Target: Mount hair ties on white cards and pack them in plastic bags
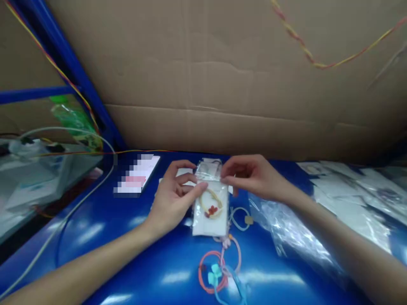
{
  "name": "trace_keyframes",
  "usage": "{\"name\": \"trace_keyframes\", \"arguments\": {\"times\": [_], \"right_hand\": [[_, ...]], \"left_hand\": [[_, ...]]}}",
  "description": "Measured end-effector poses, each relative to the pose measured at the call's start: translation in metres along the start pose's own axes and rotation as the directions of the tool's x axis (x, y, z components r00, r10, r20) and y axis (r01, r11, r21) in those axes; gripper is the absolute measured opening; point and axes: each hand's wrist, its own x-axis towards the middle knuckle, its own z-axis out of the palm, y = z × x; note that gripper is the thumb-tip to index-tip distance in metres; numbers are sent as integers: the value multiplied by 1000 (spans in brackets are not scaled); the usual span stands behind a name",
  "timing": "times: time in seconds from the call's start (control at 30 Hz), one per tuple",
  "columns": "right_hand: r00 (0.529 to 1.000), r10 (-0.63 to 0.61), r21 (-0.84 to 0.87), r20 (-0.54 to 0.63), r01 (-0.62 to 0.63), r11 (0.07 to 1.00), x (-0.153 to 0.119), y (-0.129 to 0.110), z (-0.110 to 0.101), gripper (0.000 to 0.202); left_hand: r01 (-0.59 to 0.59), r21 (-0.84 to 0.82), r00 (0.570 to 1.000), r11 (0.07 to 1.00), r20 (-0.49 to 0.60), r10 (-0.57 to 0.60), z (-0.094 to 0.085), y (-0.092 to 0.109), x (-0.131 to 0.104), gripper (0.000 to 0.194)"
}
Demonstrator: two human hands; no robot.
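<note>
A small clear plastic bag (210, 226) lies in front of me, with a white card inside. A pale yellow hair tie (217, 198) with a red flower shows on the card through the film. My left hand (176, 197) grips the bag's left edge, its thumb pressed on the front near the top. At the upper right edge, my right hand (251, 176) pinches the bag by its flap; its fingertips are partly hidden. Just below the bag lie a pink hair tie (238, 250), a red one (201, 277) and a light blue one (215, 275).
A pale hair tie with a tan tag (249, 220) lies right of the bag. Loose clear bags (295, 224) and a pile of white cards (343, 199) spread farther right. A phone (140, 173) lies at left, near a white cable (85, 192). Cardboard (222, 84) stands behind.
</note>
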Motion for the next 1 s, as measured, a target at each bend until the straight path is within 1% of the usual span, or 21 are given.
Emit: {"name": "trace_keyframes", "arguments": {"times": [0.03,0.13,0.2,0.27,0.43,0.57,0.7,0.8,0.87,0.93,1.0], "right_hand": [[1000,-2,-19,1,2,1000,0,-1,0,29],[1000,-7,-105,5,8,994,1,-4,-2,45],[999,15,-163,38,-9,987,1,-5,-4,48],[997,41,-183,72,-27,983,1,-5,-4,46],[991,43,-99,125,-30,995,1,-6,-1,43],[993,27,-72,116,-19,997,1,-6,-2,40],[996,41,-8,79,-41,999,2,-3,-4,43],[997,65,-23,49,-63,998,2,-1,-4,47],[997,54,-52,55,-51,997,2,-1,-4,43],[997,35,-69,72,-30,997,2,-3,-3,38],[997,22,-71,79,-16,997,1,-5,-2,34]], "left_hand": [[-20,26,1000,999,3,20,0,-1,0,42],[-91,115,996,989,-4,92,-1,-1,-2,29],[-101,156,994,983,-14,105,-1,0,-4,26],[-85,169,996,982,-23,90,-1,2,-4,26],[-82,160,996,984,-25,88,-1,2,-5,29],[-45,152,999,987,-20,48,-1,3,-5,35],[-20,169,997,985,-76,34,0,7,-6,35],[-18,181,991,983,-129,42,1,10,-6,34],[-12,207,986,978,-160,46,1,11,-7,31],[-1,224,984,975,-171,40,1,11,-6,30],[7,207,985,978,-169,28,1,11,-5,30]]}}
